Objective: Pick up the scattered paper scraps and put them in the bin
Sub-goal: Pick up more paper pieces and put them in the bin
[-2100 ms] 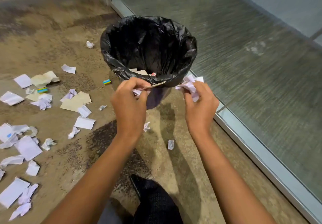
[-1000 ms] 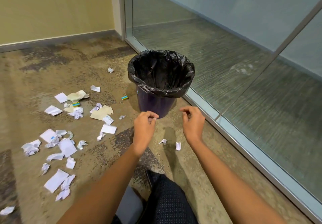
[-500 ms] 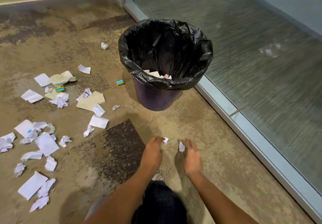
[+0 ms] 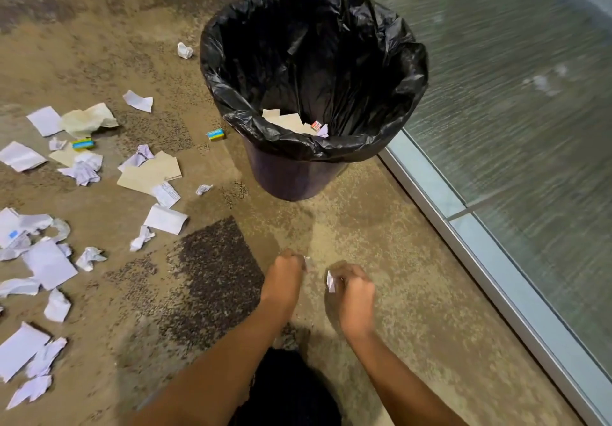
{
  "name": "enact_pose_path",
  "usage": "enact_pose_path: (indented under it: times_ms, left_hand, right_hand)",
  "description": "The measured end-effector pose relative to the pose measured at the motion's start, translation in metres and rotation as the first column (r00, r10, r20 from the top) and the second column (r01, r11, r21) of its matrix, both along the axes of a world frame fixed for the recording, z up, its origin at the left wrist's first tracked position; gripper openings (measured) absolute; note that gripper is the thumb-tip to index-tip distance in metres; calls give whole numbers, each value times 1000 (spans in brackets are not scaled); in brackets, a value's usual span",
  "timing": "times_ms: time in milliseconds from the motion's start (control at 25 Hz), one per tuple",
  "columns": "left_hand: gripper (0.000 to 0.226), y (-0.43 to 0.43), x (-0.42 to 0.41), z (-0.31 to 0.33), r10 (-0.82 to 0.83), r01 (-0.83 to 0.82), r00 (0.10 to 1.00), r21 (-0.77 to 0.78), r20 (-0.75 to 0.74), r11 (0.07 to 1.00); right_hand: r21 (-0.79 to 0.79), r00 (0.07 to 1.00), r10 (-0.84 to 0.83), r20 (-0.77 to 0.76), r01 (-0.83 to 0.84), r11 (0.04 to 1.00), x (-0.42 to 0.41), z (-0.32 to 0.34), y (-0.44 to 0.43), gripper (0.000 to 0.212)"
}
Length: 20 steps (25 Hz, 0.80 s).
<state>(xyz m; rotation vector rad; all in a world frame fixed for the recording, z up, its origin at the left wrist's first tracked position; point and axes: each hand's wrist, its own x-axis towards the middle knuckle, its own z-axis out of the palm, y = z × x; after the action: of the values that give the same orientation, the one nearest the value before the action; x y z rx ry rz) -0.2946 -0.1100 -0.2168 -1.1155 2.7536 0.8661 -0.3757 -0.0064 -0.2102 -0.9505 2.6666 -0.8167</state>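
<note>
Carpeted floor [image 4: 381, 243], bin [image 4: 298, 174] far. Your right hand [image 4: 354, 290] has its grip clamped on a paper scrap [image 4: 330, 280]; your left hand [image 4: 284, 276] grip is closed, contents indiscernible; scraps [image 4: 49, 263] lie scattered left.

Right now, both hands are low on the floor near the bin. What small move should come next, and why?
Probably lift both hands to the bin and let go. The right hand pinches a white scrap, and the left hand looks closed on another.
</note>
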Motion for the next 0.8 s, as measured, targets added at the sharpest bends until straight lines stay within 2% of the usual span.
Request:
enact_pose_path:
  times_ms: [40, 80, 120, 200, 280, 360, 440, 520, 600, 680, 720, 800]
  left_hand:
    - [27, -3, 1, 9, 78, -77, 997, 14, -28, 997]
    - [24, -9, 3, 26, 185, -180, 972, 47, -143, 983]
    - [21, -10, 7, 47, 219, -207, 943, 73, -251, 976]
    - [18, -12, 12, 106, 216, -223, 824, 50, -524, 974]
    - [16, -15, 11, 162, 160, -246, 668, -12, -727, 969]
    - [16, -29, -2, 202, 160, -315, 548, -25, -821, 949]
    - [17, -48, -21, 223, 227, -368, 487, 37, -843, 929]
    - [21, -71, -40, 231, 296, -365, 520, 105, -801, 925]
    - [29, -92, -53, 237, 342, -366, 657, 113, -672, 924]
    - [35, -100, -56, 240, 327, -359, 768, 53, -550, 932]
    - [37, -101, -54, 240, 324, -354, 787, 45, -526, 934]
    - [35, -96, -44, 239, 339, -381, 767, 39, -544, 924]
  right_hand:
    - [-54, 1000, -10, -1, 10, 998, 0, 13, -1, 28]
    - [-108, 1000, -16, 11, 17, 994, 1, 30, -3, 23]
    - [-183, 1000, -14, 7, 15, 983, 2, 51, -6, 21]
    - [-395, 996, -31, -80, -3, 919, 2, 98, -17, 19]
    - [-607, 979, -104, -174, -24, 794, -2, 142, -37, 15]
    - [-745, 971, -168, -173, -17, 667, -12, 179, -64, 13]
    - [-800, 977, -149, -151, -32, 599, -26, 202, -95, 13]
    - [-790, 971, -145, -190, -63, 610, -42, 216, -126, 13]
    - [-726, 964, -134, -231, -79, 683, -56, 222, -151, 14]
    - [-610, 975, -65, -211, -79, 789, -65, 219, -166, 17]
    - [-545, 981, -25, -192, -85, 834, -68, 215, -169, 19]
    - [-479, 979, 4, -203, -103, 872, -68, 211, -164, 21]
